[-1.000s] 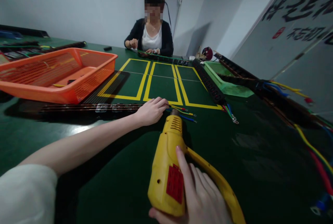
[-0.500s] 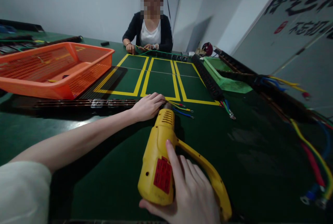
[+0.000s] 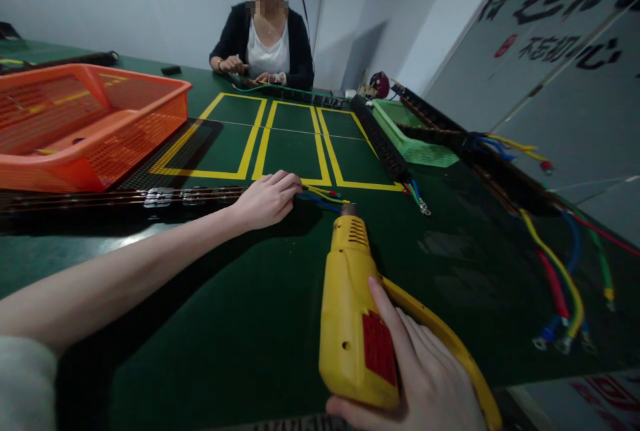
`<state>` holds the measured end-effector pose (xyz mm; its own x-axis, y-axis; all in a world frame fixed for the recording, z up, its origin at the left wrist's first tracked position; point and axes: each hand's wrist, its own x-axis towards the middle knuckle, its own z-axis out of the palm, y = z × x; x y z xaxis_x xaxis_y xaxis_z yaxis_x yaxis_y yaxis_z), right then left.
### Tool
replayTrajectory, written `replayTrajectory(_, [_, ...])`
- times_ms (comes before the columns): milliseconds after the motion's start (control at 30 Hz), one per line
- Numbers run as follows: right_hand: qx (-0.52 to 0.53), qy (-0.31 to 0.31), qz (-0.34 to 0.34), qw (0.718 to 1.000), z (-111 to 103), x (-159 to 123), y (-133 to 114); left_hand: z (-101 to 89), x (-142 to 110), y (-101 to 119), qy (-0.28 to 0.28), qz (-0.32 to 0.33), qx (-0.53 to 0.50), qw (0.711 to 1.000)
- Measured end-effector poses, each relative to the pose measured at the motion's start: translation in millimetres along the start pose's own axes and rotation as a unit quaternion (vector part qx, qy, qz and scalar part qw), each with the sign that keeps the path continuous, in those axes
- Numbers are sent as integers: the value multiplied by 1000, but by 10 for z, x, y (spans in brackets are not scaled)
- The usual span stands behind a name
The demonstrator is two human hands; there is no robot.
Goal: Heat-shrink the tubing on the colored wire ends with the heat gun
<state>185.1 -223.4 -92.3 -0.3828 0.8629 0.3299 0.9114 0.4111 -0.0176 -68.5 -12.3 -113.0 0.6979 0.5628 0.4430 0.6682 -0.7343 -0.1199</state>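
My right hand [image 3: 425,357] is wrapped around a yellow heat gun [image 3: 353,311], its index finger stretched along the body. The metal nozzle points away from me, at the ends of a bundle of coloured wires [image 3: 320,197] in yellow-green, blue and red. Their lugs are partly hidden behind the nozzle. My left hand [image 3: 270,199] has its fingers curled over the wires where they leave the right end of a long black socket strip [image 3: 115,204]. Copper-coloured bars and metal parts show along that strip. The fingertips and the strip's end are hidden.
An orange basket [image 3: 135,124] stands at the left. Yellow tape frames [image 3: 293,181] mark the green table [image 3: 225,337]. Black strips with wires and a green basket [image 3: 430,154] lie at the right. A co-worker [image 3: 265,44] sits opposite, handling a strip.
The heat gun has moved right relative to my left hand, its nozzle going from beside the fingers to the wire ends. The whole view has shifted, so things appear further left.
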Motion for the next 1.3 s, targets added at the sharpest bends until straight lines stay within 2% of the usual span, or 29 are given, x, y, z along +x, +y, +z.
replayTrajectory(133, [-33, 3, 54, 998, -24, -104, 42, 9, 14, 36, 17, -18, 23, 999])
replayTrajectory(233, [-57, 19, 53, 997, -18, -117, 2, 10, 28, 74, 21, -47, 42, 998])
replayTrajectory(400, [-82, 50, 94, 991, 79, -107, -182, 18, 42, 102, 28, -75, 38, 996])
replayTrajectory(533, [-62, 78, 80, 992, 165, -70, -346, 37, 40, 95, 42, -81, 34, 995])
replayTrajectory(967, [54, 25, 18, 998, 219, 413, -767, 53, 29, 23, 41, -46, -3, 998])
replayTrajectory(1300, [98, -17, 27, 995, 148, 370, -586, 64, 13, 20, 31, -43, 11, 999])
